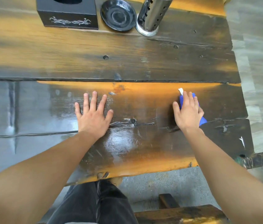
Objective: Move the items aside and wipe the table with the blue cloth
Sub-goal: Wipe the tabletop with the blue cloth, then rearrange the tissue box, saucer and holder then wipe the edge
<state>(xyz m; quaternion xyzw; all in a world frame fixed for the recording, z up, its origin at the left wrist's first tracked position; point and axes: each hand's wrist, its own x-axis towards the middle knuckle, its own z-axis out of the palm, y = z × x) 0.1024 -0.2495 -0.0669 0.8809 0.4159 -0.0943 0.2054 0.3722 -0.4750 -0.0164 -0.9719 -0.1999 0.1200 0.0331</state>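
Note:
My right hand [188,113] presses flat on the blue cloth [202,121] on the right part of the dark wooden table [143,62]; a small white tag sticks out of the cloth's far end. Most of the cloth is hidden under my palm. My left hand [93,113] lies flat on the table with fingers spread and nothing in it. At the far edge stand a black tissue box [67,13], a black saucer [118,14] and a perforated steel cylinder holder [151,15].
The table's right edge is uneven, with grey floor [260,46] beyond it. A wooden bench [181,214] sits below the near edge at lower right. My legs in dark trousers [93,206] are against the near edge.

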